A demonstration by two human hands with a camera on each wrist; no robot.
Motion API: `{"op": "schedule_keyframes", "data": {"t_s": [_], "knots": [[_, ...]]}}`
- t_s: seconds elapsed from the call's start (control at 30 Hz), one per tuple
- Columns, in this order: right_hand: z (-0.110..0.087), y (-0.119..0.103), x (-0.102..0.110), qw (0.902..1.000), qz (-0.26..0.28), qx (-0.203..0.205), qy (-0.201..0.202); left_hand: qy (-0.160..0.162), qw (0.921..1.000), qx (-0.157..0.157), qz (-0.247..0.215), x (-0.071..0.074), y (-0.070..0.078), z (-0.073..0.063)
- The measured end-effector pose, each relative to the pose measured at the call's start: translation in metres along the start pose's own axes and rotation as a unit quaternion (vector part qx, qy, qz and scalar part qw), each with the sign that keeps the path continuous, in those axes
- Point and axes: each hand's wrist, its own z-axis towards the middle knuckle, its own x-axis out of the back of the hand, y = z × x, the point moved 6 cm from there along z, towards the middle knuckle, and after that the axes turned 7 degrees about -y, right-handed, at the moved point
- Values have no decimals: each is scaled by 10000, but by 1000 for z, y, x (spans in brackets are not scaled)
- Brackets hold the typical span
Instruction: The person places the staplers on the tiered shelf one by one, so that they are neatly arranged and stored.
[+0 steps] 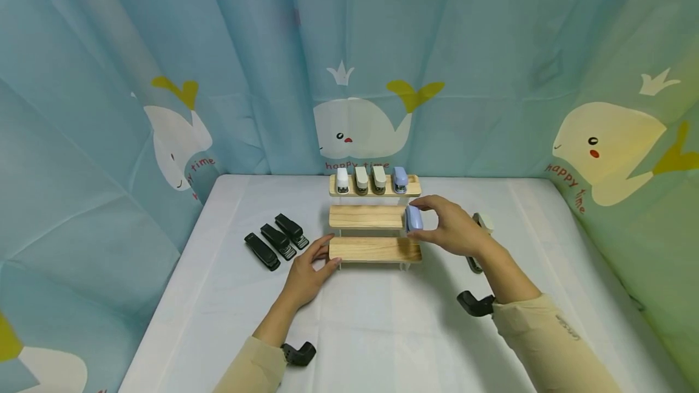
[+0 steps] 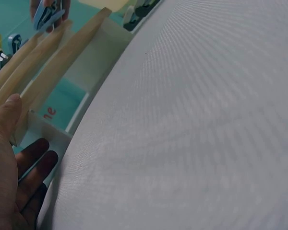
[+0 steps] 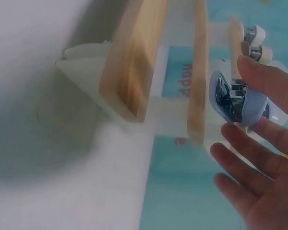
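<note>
A three-tier wooden stand [image 1: 377,250] with clear supports stands on the table. My right hand [image 1: 454,227] pinches a light blue mini stapler [image 1: 413,219] between thumb and fingers at the right end of the middle tier. The right wrist view shows this blue stapler [image 3: 252,105] tipped, its metal underside facing the camera. At the left end of the lowest tier, my left hand [image 1: 307,275] grips the board, thumb [image 2: 7,115] along its front edge. Along the top tier stand a white stapler [image 1: 342,180], two cream staplers [image 1: 361,180] and another blue stapler [image 1: 400,179].
Three black staplers [image 1: 276,241] lie side by side left of the stand. On the right, more staplers [image 1: 483,222] are partly hidden behind my right wrist. A whale-print curtain [image 1: 262,47] hangs just behind the white table [image 1: 371,332].
</note>
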Motion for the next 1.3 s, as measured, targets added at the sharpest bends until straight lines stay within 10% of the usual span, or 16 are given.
{"op": "schedule_keyframes", "data": {"t_s": [1.3], "knots": [[22,-33,-21,9968,657,454,-43,13,9999,98,-43,0,1,-1]]}}
